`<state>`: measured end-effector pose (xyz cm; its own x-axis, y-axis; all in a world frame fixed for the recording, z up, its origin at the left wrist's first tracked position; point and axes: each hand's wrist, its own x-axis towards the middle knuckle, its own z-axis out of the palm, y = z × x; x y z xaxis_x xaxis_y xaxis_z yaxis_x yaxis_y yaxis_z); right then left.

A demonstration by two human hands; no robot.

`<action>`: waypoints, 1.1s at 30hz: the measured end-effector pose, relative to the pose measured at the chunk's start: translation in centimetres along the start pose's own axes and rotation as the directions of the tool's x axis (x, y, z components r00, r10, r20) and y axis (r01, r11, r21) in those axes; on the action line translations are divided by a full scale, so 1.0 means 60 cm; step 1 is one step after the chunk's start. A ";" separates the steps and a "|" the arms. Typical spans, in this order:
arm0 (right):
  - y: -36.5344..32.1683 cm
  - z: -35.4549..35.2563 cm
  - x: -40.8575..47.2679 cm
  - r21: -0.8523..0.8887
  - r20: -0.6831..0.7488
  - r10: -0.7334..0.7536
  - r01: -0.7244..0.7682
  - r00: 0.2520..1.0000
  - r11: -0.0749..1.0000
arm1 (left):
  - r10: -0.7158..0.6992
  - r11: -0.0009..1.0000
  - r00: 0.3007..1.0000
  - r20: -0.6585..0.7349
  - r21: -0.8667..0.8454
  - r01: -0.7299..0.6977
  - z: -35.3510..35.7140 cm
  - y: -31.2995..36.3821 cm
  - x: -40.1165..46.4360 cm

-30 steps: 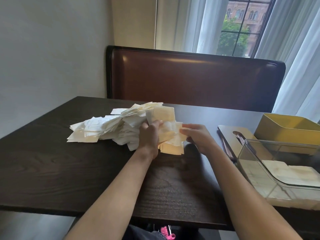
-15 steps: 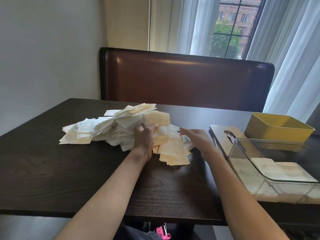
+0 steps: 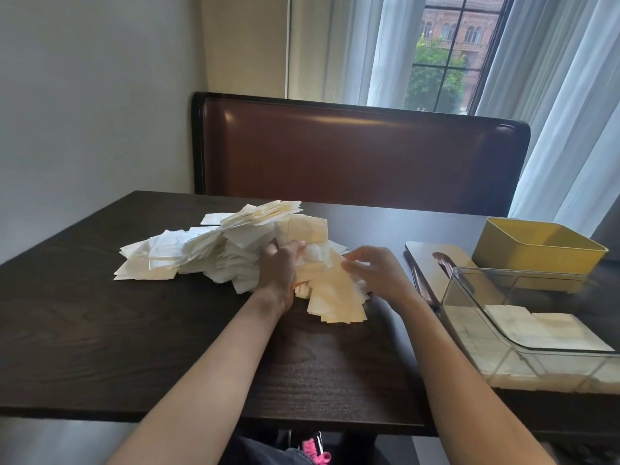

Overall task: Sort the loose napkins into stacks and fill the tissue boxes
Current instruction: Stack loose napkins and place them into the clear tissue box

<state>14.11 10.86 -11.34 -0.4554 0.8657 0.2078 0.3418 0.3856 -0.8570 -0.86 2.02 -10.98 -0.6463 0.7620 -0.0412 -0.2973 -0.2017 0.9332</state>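
Observation:
A big heap of loose white and cream napkins (image 3: 208, 250) lies on the dark wooden table (image 3: 100, 330). My left hand (image 3: 280, 270) grips a bunch of cream napkins (image 3: 307, 233) standing upright at the heap's right end. Below it a fanned pile of cream napkins (image 3: 335, 297) lies flat. My right hand (image 3: 375, 270) rests on that pile's right side with fingers loosely spread. At the right stands a clear plastic tissue box (image 3: 536, 330) with napkins lying inside. Behind it sits a yellow tissue box (image 3: 536, 253), open at the top.
A grey lid with a slot (image 3: 432, 263) lies on the table between my right hand and the boxes. A brown padded bench back (image 3: 362, 156) stands behind the table, with a curtained window (image 3: 443, 52) beyond.
The cream napkins between my hands have dropped and fanned out flat on the table. My right hand let go of them and now lies on the pile. My left hand keeps its bunch.

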 end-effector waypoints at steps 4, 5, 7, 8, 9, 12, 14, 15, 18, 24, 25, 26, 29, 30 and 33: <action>-0.005 -0.018 0.001 0.263 -0.097 0.029 -0.003 0.995 0.965 | -0.001 1.000 1.000 0.014 0.002 0.001 0.000 -0.004 0.002; -0.006 -0.023 0.000 0.402 -0.097 0.052 -0.009 0.994 0.916 | -0.004 1.000 1.000 0.014 0.005 0.004 0.000 -0.005 0.002; -0.013 -0.030 -0.006 0.645 -0.055 0.074 -0.021 0.996 0.764 | -0.008 1.000 1.000 0.017 0.005 0.008 0.002 -0.005 0.002; -0.018 -0.031 -0.009 0.727 -0.021 0.063 -0.028 0.998 0.686 | -0.013 1.000 1.000 0.018 0.007 0.013 0.002 -0.006 0.001; -0.020 -0.032 -0.009 0.789 0.013 0.038 -0.034 0.999 0.614 | -0.021 1.000 1.000 0.020 0.010 0.020 0.003 -0.007 0.001; -0.027 -0.035 -0.013 0.903 0.093 -0.108 -0.038 0.990 0.427 | -0.030 1.000 0.999 0.029 0.004 0.030 0.004 -0.008 0.002; -0.033 -0.034 -0.016 0.936 0.099 -0.134 -0.046 0.986 0.349 | -0.035 0.999 0.999 0.038 0.016 0.035 0.003 -0.009 0.004; -0.038 -0.032 -0.017 0.934 0.093 -0.108 -0.049 0.990 0.353 | -0.042 0.999 0.998 0.055 0.021 0.041 0.003 -0.010 0.005; -0.042 -0.016 -0.019 0.802 0.038 -0.025 -0.016 0.999 0.597 | -0.100 0.995 0.983 0.151 0.030 0.097 0.006 -0.011 0.002; -0.034 -0.006 -0.015 0.606 -0.054 -0.036 0.061 0.998 0.793 | -0.169 0.985 0.916 0.363 0.103 0.141 0.009 -0.014 -0.002; -0.033 -0.005 -0.015 0.611 -0.061 -0.033 0.063 0.998 0.789 | -0.160 0.985 0.910 0.383 0.127 0.119 0.008 -0.016 -0.003; -0.033 -0.004 -0.015 0.620 -0.062 -0.029 0.061 0.998 0.782 | -0.152 0.984 0.907 0.393 0.142 0.104 0.008 -0.015 -0.005; -0.031 -0.001 -0.015 0.605 -0.072 -0.028 0.066 0.997 0.794 | -0.139 0.984 0.899 0.415 0.161 0.077 0.007 -0.018 -0.006; -0.030 -0.001 -0.014 0.600 -0.069 -0.032 0.067 0.997 0.797 | -0.137 0.983 0.898 0.418 0.166 0.073 0.006 -0.018 -0.006; -0.030 -0.003 -0.013 0.636 -0.053 -0.042 0.066 0.998 0.769 | -0.113 0.983 0.918 0.381 0.178 0.047 0.004 -0.019 -0.003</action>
<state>14.01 9.53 -9.88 -0.4255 0.8644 0.2679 -0.2904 0.1500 -0.9451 -0.22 2.27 -11.97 -0.2915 0.9566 -0.0068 -0.1973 -0.0532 0.9789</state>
